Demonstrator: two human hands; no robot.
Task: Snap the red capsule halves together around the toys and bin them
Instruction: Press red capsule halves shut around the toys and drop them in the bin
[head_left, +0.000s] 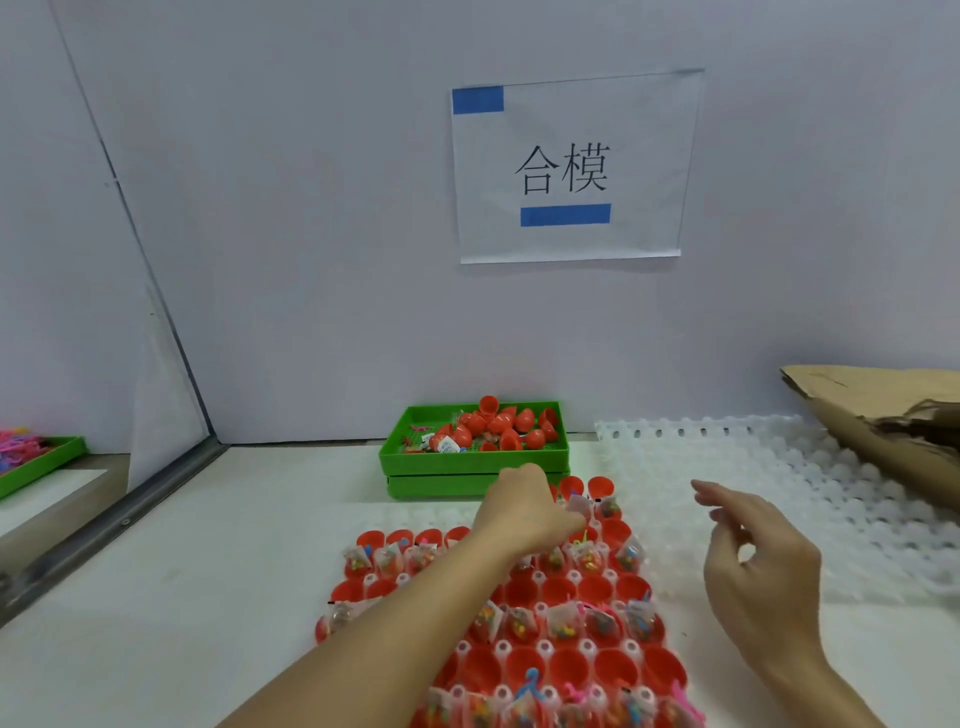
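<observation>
Rows of red capsule halves (524, 590) sit in a white holder tray (550, 649) in front of me; some are bare, others hold small bagged toys (563, 621). My left hand (524, 512) reaches to the tray's far rows, fingers pinched at a bagged toy (579, 506) by a red half there. My right hand (753, 561) hovers above the tray's right side, fingers curled and apart, holding nothing. Behind the tray a green bin (472, 462) holds several closed red capsules (506, 423) and loose halves.
A second white holder tray (737, 457) lies at the right, with torn brown cardboard (883, 415) over its far corner. Another green bin (36, 462) with pink toys sits beyond a metal-edged divider (104, 525) at left. A paper sign (571, 166) hangs on the wall.
</observation>
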